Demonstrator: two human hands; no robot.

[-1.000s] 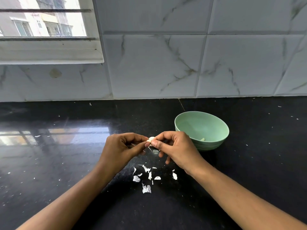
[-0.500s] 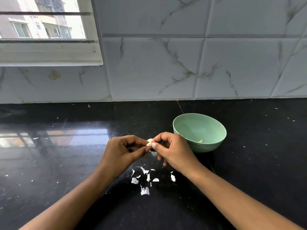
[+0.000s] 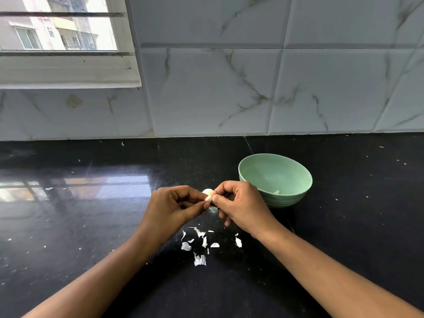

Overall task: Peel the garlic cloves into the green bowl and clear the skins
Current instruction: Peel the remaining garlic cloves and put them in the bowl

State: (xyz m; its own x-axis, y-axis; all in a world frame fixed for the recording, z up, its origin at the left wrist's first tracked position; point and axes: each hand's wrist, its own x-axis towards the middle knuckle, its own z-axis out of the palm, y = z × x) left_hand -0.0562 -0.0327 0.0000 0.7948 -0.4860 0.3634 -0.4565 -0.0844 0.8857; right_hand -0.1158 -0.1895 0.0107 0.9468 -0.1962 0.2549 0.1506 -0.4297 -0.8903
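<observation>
A small white garlic clove is pinched between my left hand and my right hand, held a little above the black counter. Both thumbs and forefingers meet on it. Just right of my hands stands the green bowl, with a pale peeled clove lying inside near its front wall. Several white garlic skins are scattered on the counter below my hands.
The black glossy counter runs back to a marble-tiled wall. A window with a white sill sits at the upper left. Tiny white flecks dot the counter on both sides.
My hands stay together on the clove, with only small finger shifts. The view has tilted slightly, so the bowl and the hands sit a little lower in the frame.
</observation>
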